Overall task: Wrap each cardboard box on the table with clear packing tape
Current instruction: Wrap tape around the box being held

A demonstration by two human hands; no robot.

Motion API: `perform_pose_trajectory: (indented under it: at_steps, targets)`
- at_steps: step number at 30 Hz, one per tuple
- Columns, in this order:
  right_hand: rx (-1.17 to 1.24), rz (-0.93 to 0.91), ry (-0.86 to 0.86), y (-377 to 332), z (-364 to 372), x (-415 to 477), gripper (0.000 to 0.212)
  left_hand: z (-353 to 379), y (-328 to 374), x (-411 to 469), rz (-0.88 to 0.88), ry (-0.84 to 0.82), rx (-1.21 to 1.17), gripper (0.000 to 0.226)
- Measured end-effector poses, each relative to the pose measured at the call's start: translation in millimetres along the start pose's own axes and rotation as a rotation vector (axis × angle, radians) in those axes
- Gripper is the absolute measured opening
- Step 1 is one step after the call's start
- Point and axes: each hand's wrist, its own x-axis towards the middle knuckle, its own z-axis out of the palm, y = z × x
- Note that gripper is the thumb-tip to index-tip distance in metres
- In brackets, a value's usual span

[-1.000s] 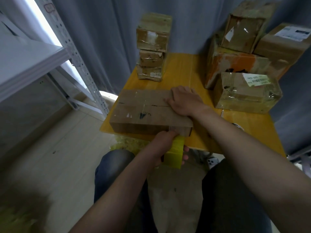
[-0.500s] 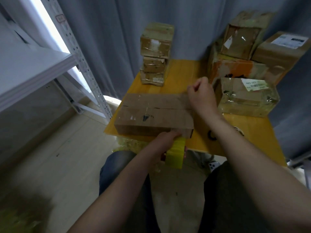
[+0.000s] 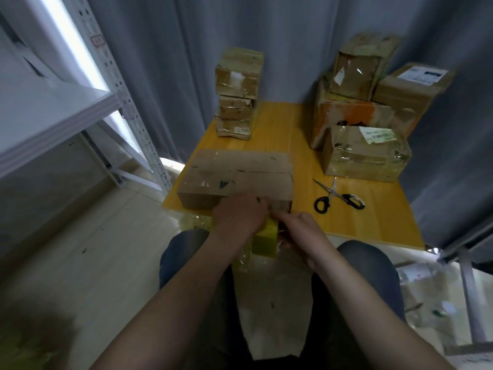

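While the flat cardboard box lies on the counter with its long axis running left to right, both hands work at its near face. The left hand is curled round the yellow tape roll, just below the box's near right corner. The right hand is just beside the roll, index finger reaching toward that corner; whether it pinches a tape end I cannot tell. The box lies straight ahead of both hands, the left slightly nearer, so the strip likely runs up and over its short width. Scissors lie right of the box
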Motion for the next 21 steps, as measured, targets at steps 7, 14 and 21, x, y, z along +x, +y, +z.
perform_pose_trajectory:
  at_steps: [7,14,21]
  targets:
    - [0.002,-0.037,0.027,2,10,-5,0.029,-25,-14,50,0.584,-0.214,0.247,0.070]
    - [-0.167,-0.213,0.072,28,26,-7,0.043,-12,-38,65,0.744,-0.323,0.497,0.103]
    - [-0.187,-0.244,0.106,63,32,5,0.100,12,-47,62,0.782,-0.007,0.537,0.111]
